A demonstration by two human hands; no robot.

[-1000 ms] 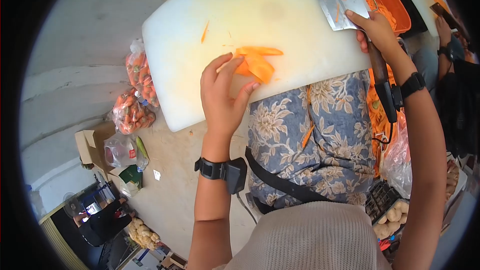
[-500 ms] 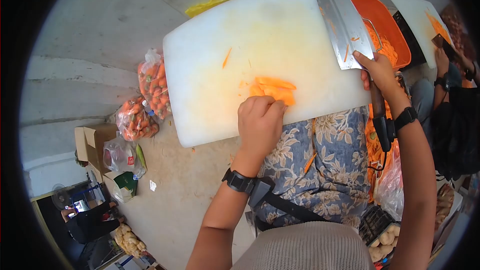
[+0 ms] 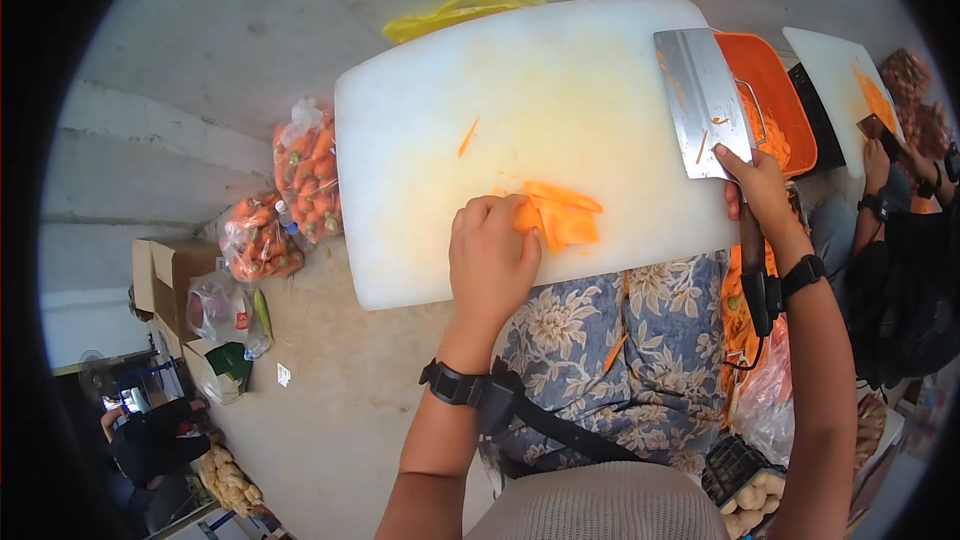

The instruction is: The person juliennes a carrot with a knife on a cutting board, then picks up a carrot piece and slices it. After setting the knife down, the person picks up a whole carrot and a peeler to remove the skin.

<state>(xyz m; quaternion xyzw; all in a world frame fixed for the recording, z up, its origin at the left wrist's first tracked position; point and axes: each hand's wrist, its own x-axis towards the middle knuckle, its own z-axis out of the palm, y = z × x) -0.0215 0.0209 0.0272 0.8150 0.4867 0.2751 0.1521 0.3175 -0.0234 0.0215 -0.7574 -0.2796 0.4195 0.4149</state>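
Observation:
A large white cutting board (image 3: 560, 90) rests across my lap. A small stack of flat carrot slices (image 3: 565, 215) lies near its front edge. My left hand (image 3: 490, 260) has its fingers curled and presses on the left end of the slices. My right hand (image 3: 765, 190) grips the dark handle of a steel cleaver (image 3: 700, 100), whose blade is held up over the board's right edge, apart from the slices. A thin carrot sliver (image 3: 468, 136) lies alone further up the board.
An orange tub (image 3: 775, 100) with shredded carrot stands right of the board. Beyond it another person (image 3: 900, 240) works at a second white board (image 3: 835, 70). Bags of carrots (image 3: 300, 180) and cardboard boxes (image 3: 165, 275) sit on the concrete floor at left. A crate of potatoes (image 3: 745, 485) is at lower right.
My left hand closed from open fingers into a curled grip on the slices. The cleaver stayed raised at the right. The view shifted, so the board sits lower in frame.

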